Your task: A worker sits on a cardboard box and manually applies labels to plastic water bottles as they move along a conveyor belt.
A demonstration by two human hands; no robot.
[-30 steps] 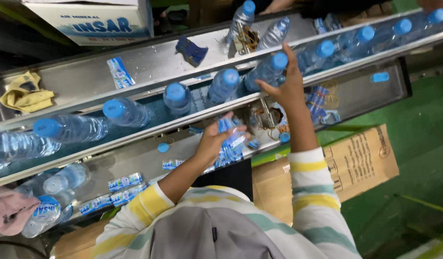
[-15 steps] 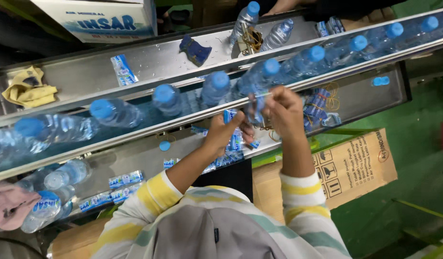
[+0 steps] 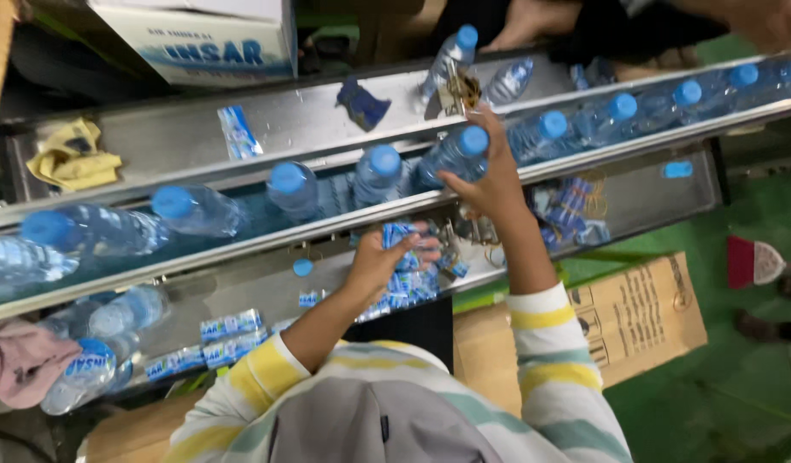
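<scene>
Clear water bottles with blue caps ride in a row on a steel conveyor (image 3: pixel 241 176) that crosses the view. My right hand (image 3: pixel 491 182) reaches up to it and grips one bottle (image 3: pixel 454 156) just below its cap. My left hand (image 3: pixel 385 259) is lower, over the steel shelf (image 3: pixel 267 287) in front of the conveyor. It holds a small bunch of blue and white labels (image 3: pixel 406 240) above a pile of more labels (image 3: pixel 413 283). Both sleeves are striped yellow, white and green.
Label packs (image 3: pixel 231 326) and lying bottles (image 3: pixel 95 364) rest on the shelf at left, beside a pink cloth (image 3: pixel 18 364). A yellow cloth (image 3: pixel 70 156), a printed box (image 3: pixel 198 39) and a blue rag (image 3: pixel 363 105) are behind the conveyor. A brown carton (image 3: pixel 640 317) stands on the green floor.
My right hand dropped from the conveyor to the labels in my left hand, then went back up and took hold of a bottle. The bottles have shifted left along the conveyor.
</scene>
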